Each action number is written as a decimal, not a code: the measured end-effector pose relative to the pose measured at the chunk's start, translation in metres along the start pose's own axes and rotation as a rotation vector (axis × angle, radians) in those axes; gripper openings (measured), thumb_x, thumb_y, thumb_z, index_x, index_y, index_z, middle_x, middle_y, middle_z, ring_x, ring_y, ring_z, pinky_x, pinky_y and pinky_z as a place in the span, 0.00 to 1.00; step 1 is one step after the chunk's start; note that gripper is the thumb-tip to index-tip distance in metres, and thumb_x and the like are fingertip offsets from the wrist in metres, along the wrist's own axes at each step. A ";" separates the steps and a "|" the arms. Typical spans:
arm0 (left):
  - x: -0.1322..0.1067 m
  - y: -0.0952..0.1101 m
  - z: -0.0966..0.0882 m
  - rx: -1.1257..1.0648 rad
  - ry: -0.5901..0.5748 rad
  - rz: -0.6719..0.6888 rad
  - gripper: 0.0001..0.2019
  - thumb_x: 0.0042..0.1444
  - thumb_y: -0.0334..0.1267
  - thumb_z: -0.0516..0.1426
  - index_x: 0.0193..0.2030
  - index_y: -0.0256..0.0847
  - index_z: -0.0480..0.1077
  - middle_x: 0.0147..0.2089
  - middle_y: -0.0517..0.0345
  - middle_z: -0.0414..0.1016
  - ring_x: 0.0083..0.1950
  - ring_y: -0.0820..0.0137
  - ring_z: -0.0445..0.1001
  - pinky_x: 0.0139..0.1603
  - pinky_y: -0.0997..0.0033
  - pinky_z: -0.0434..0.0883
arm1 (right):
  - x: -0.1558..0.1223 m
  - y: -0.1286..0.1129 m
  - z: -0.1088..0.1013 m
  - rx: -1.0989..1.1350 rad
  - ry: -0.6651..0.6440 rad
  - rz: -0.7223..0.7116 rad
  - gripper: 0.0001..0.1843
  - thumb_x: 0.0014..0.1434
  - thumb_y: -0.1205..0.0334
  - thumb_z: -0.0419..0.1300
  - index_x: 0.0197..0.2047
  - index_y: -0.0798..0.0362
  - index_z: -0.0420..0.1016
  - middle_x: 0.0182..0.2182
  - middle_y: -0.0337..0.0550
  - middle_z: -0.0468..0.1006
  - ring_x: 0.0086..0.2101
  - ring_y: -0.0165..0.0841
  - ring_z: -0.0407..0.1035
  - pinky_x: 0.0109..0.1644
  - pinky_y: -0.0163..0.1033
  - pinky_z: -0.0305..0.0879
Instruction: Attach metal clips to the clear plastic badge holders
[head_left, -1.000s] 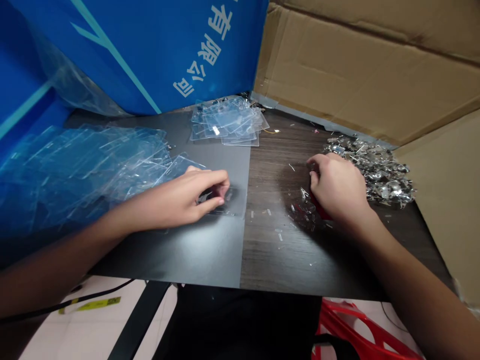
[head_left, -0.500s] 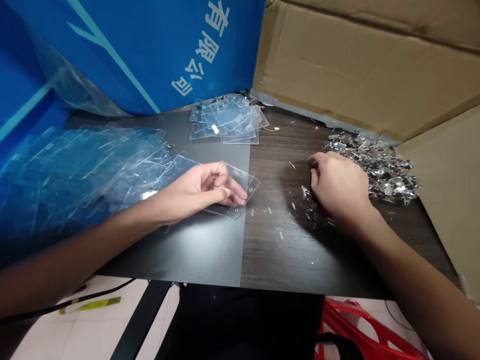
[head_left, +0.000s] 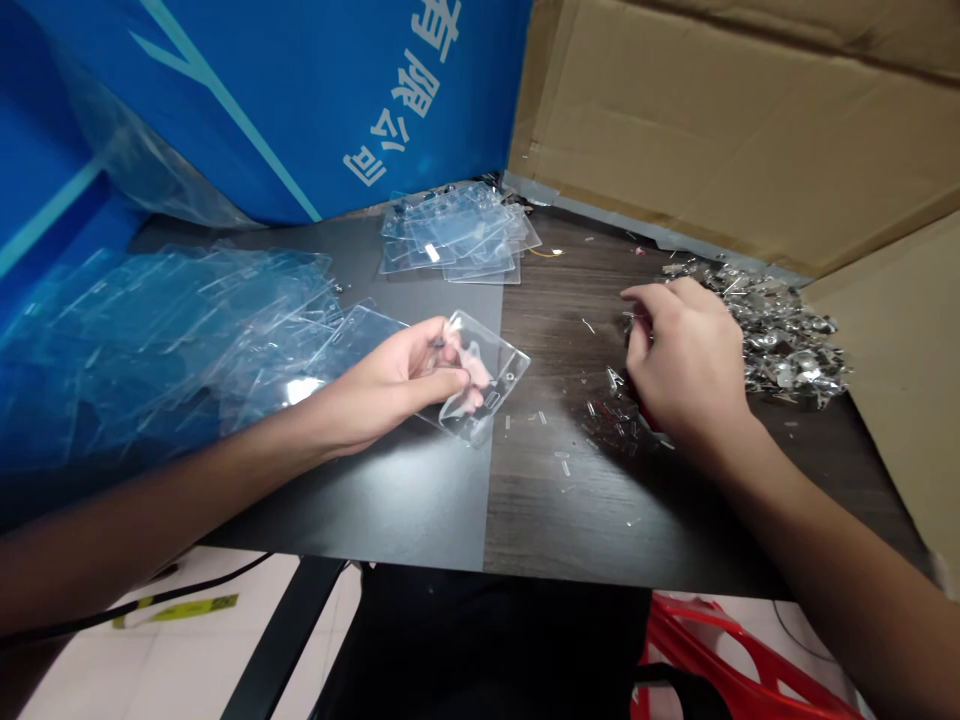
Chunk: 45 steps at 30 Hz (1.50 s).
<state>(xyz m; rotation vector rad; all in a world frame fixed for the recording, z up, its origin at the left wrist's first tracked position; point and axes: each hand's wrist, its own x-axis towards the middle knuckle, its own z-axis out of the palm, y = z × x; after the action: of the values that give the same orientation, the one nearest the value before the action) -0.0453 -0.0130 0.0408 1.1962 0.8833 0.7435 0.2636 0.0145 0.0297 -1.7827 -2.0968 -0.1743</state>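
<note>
My left hand [head_left: 397, 385] is shut on a clear plastic badge holder [head_left: 491, 378], lifted slightly off the table, with its fingers showing pink through the film. A heap of similar holders [head_left: 165, 345] lies just left of that hand, and a smaller stack [head_left: 457, 240] sits at the back. My right hand [head_left: 686, 360] rests curled beside a pile of shiny metal clips [head_left: 784, 335], with its fingertips pinched together. Whether they hold a small piece is hidden. A red object [head_left: 651, 420] shows under its palm, among scattered small clear bits [head_left: 611, 425].
The dark table [head_left: 555, 520] is half grey sheet, half wood grain, with small plastic bits scattered on it. A blue printed board [head_left: 262, 110] and cardboard sheets [head_left: 712, 120] stand behind it. A red plastic crate [head_left: 712, 650] sits on the floor below.
My left hand has lifted the clear holder from the table and turned it, now gripping it in its fingers. My right hand has shifted slightly, and the view has tilted a little.
</note>
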 end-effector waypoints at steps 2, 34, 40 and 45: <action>0.000 0.000 -0.001 0.052 0.004 0.034 0.17 0.61 0.33 0.70 0.44 0.43 0.63 0.40 0.55 0.85 0.39 0.68 0.82 0.41 0.66 0.75 | -0.002 -0.003 -0.002 0.041 0.054 -0.018 0.24 0.73 0.71 0.50 0.62 0.52 0.83 0.52 0.59 0.84 0.53 0.53 0.75 0.60 0.57 0.72; -0.004 -0.010 0.003 0.225 0.071 0.229 0.37 0.62 0.36 0.63 0.79 0.47 0.66 0.66 0.45 0.76 0.64 0.56 0.78 0.70 0.47 0.76 | -0.032 -0.048 -0.004 0.462 0.184 -0.418 0.25 0.73 0.79 0.57 0.61 0.45 0.86 0.59 0.48 0.88 0.57 0.42 0.85 0.63 0.53 0.84; -0.006 -0.011 0.004 0.214 0.023 0.237 0.39 0.66 0.33 0.61 0.83 0.52 0.59 0.70 0.44 0.76 0.66 0.56 0.81 0.73 0.47 0.78 | -0.036 -0.047 -0.005 0.524 0.257 -0.494 0.25 0.72 0.78 0.61 0.61 0.41 0.86 0.57 0.46 0.90 0.54 0.42 0.87 0.59 0.52 0.86; -0.006 -0.005 0.007 0.197 -0.003 0.218 0.32 0.69 0.32 0.62 0.78 0.47 0.64 0.61 0.46 0.76 0.58 0.59 0.83 0.65 0.52 0.83 | -0.035 -0.045 -0.005 0.604 0.201 -0.546 0.22 0.73 0.77 0.62 0.55 0.39 0.88 0.48 0.41 0.91 0.44 0.38 0.85 0.49 0.48 0.82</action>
<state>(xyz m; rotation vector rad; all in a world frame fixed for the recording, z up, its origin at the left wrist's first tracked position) -0.0418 -0.0227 0.0375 1.4850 0.8471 0.8432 0.2249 -0.0278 0.0285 -0.8032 -2.1322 0.1247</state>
